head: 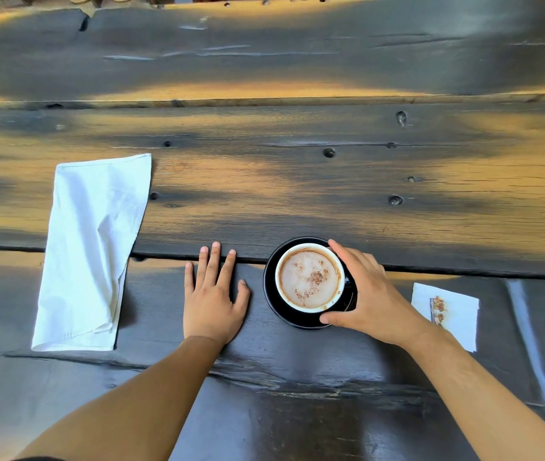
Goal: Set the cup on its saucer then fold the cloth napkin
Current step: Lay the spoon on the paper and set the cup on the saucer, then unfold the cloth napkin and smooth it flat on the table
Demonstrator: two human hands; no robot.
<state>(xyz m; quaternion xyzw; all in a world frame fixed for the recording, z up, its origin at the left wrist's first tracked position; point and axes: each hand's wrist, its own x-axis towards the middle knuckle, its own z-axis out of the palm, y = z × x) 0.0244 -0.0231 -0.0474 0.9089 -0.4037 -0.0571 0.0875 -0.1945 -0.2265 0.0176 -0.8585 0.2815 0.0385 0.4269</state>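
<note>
cup (309, 278) on dark saucer (272, 294), gripped by right hand (364, 294).
handle hidden; left hand (211, 294) spread flat; creased white napkin (93, 247) at nine o'clock.

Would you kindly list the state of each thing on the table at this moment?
cup: full, upright, on its saucer
saucer: flat on the table, under the cup
cloth napkin: partly folded, rumpled, untouched
paper napkin: flat, stained
left hand: flat on the table
right hand: grips the cup
</note>
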